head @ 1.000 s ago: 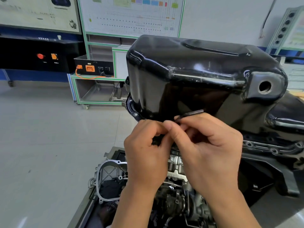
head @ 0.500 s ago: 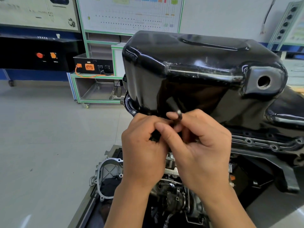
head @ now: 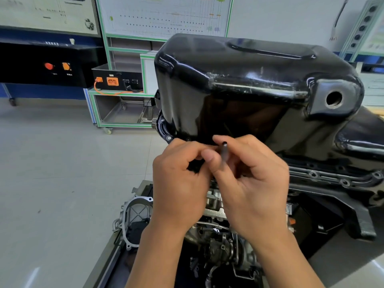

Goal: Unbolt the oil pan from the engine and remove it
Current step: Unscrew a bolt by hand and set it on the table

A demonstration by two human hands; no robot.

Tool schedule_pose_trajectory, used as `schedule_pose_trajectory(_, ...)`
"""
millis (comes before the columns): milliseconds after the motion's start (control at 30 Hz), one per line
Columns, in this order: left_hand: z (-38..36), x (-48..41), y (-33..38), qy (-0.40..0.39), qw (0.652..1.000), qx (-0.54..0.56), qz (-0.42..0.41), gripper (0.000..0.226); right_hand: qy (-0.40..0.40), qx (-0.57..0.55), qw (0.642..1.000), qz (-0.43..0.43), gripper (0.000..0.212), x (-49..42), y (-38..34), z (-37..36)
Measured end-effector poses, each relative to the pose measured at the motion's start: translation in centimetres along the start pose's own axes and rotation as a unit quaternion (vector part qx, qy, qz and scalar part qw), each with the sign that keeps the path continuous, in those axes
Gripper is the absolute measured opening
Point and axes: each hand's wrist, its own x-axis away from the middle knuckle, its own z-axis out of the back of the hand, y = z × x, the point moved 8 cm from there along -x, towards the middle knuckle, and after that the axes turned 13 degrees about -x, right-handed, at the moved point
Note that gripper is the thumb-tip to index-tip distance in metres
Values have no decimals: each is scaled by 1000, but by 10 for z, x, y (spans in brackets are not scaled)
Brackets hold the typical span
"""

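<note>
Bare aluminium castings and dark steel fittings of the engine (head: 218, 246) fill the bottom centre of the frame, nearest the camera. Just above them both hands meet at mid-frame. The right grip (head: 251, 183) pinches a slim dark tool (head: 224, 150) between thumb and forefinger. The left grip (head: 178, 183) has its fingers curled round something dark at the pan's lower edge; whether that is the tool's end or a bolt I cannot tell. Behind the hands the oil pan (head: 249, 80) sits upturned on the engine, filling the centre and right of the frame. It is a deep, glossy black shell with rounded corners, a pressed rib along its top and an open drain hole (head: 334, 99) at the right. Its flange (head: 332, 177) runs along the right, dotted with bolt holes. It looks like stiff pressed steel, probably fairly heavy and awkward. The shiny walls would likely be slippery, so the flange edges on two opposite sides seem the best hold once the bolts are out. Further off, at upper left, stand a green-framed cart (head: 124, 109) on the grey floor (head: 52, 163) and a wall board (head: 166, 15).
</note>
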Motion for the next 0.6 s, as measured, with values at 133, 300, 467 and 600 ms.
schedule_pose_trajectory(133, -6, 3, -5, 16, 999, 4, 27, 7, 36, -7, 999, 15, 10, -1, -3, 10)
schedule_pose_trajectory(300, -3, -2, 2, -36, 999, -9, -15, 8, -33, -14, 999, 14, 17, -4, -5, 1)
schedule_pose_trajectory(467, -2, -2, 6, -58, 998, -6, -38, 14, -62, 3, 998, 4, 14, -4, -3, -3)
schedule_pose_trajectory(600, -1, -1, 4, 9, 1000, -20, -3, 16, 20, 4, 1000, -1, 13, -4, 0, 11)
